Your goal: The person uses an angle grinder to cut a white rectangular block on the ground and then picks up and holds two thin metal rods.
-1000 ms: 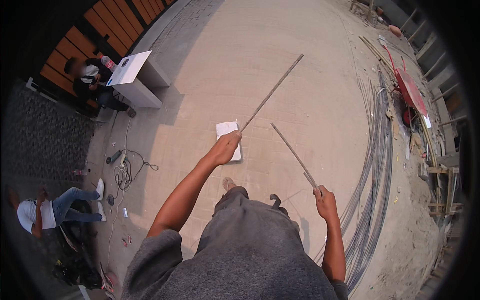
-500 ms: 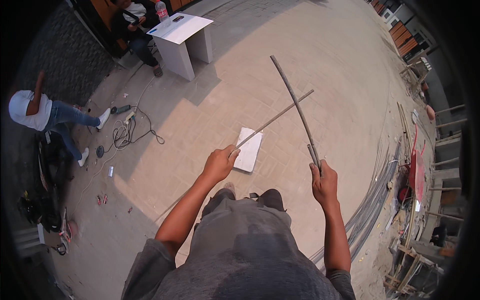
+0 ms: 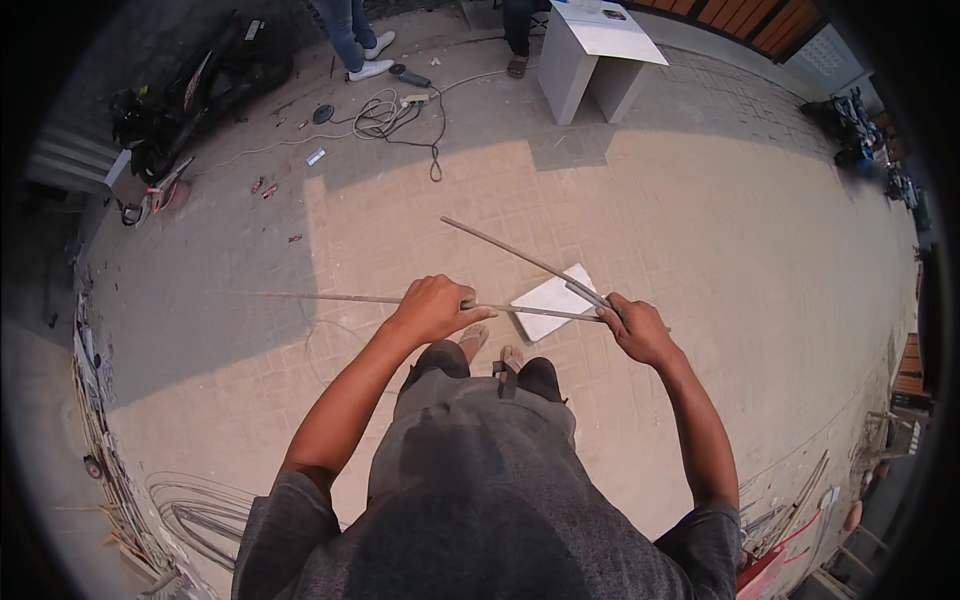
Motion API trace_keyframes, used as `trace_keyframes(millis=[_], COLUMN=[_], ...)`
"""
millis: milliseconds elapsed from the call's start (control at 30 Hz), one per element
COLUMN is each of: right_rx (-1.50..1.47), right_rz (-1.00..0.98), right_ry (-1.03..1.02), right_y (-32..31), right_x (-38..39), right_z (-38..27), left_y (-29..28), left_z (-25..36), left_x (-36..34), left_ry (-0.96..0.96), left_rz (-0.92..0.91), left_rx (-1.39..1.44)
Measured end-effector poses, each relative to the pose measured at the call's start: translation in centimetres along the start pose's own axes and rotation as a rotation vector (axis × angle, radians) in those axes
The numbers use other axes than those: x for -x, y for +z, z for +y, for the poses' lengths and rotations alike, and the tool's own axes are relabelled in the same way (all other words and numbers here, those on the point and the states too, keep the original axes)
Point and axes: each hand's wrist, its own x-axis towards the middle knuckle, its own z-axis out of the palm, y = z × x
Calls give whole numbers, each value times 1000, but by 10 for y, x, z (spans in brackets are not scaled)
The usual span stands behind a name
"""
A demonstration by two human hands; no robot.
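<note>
My left hand [image 3: 437, 308] is closed around a long, thin metal rod [image 3: 345, 297], which runs roughly level in front of me, out past both sides of the hand. My right hand [image 3: 640, 330] grips a thicker metal bar [image 3: 505, 247] that slants up to the left. A short prong [image 3: 580, 291] lies alongside this bar close to my right fingers. The thin rod's right end comes up to my right thumb; whether it touches the bar I cannot tell. Below the rods, a white slab [image 3: 556, 298] lies on the paving just ahead of my feet.
An angle grinder [image 3: 408, 75] and tangled cables [image 3: 385, 118] lie on the ground far ahead. A white table [image 3: 608, 35] stands there, with a seated person's leg beside it and another person standing left. Motorbikes [image 3: 180, 110] are parked at far left and right. Coiled wire [image 3: 200, 505] lies lower left.
My view has turned to the right. The two rods have swung lower, and my right hand has come nearer my left. The thin rod now lies almost level, its right end at my right hand.
</note>
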Motion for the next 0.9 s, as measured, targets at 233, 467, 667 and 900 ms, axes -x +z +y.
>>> trace_keyframes(millis=[233,467,667,900], right_rx=[46,326,350,179], right_rz=[-239,-247,-320,-125], right_ry=[-294,-582,-620,-516], right_y=[17,74,157,302], right_x=[-38,-33,-13,25], right_z=[-35,-105,-207,-401], left_y=[4,93,173,211], left_z=[-79,-63,-42,-38], left_x=[154,299,411,430], left_ry=[-326,-637,-958,-1311], left_rz=[156,309,493,932], left_rx=[-193,-105,85,466])
